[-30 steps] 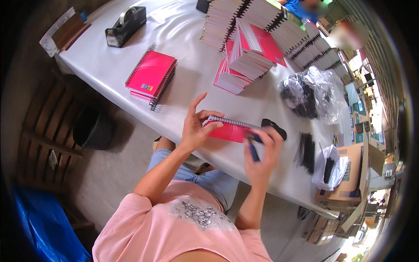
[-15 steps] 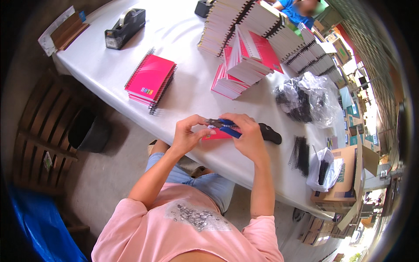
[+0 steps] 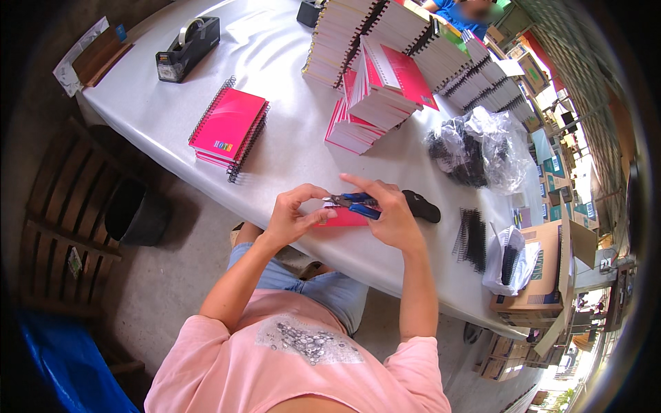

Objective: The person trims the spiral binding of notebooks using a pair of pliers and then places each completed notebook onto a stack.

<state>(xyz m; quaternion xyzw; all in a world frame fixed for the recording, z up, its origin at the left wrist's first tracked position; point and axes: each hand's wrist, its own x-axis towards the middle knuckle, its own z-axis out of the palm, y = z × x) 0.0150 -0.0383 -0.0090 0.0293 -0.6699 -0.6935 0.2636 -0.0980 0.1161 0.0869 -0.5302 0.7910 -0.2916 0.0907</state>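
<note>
My right hand (image 3: 394, 215) grips cutting pliers (image 3: 363, 208) with blue handles, its index finger lifted off them. The dark jaws point left, at the upper edge of a pink-red notebook (image 3: 348, 218) near the table's front edge. My left hand (image 3: 292, 215) is closed at the notebook's left end, thumb and fingers close to the jaws. What lies between the jaws is too small to make out. Just right of my right hand is a black elongated object (image 3: 421, 206), partly hidden by it.
Left of centre lies a stack of spiral-bound pink notebooks (image 3: 227, 124). Farther off stand unbound pink books (image 3: 375, 103) and rows of thick bound books (image 3: 344, 41). Black coils (image 3: 471, 237), a plastic bag (image 3: 506, 151) and a carton (image 3: 530, 296) are at right; a tape dispenser (image 3: 187, 51) is far left.
The pliers' handles have come closer together, and my right index finger has risen off them. My left hand stays at the notebook's left end. The whole view has shifted slightly.
</note>
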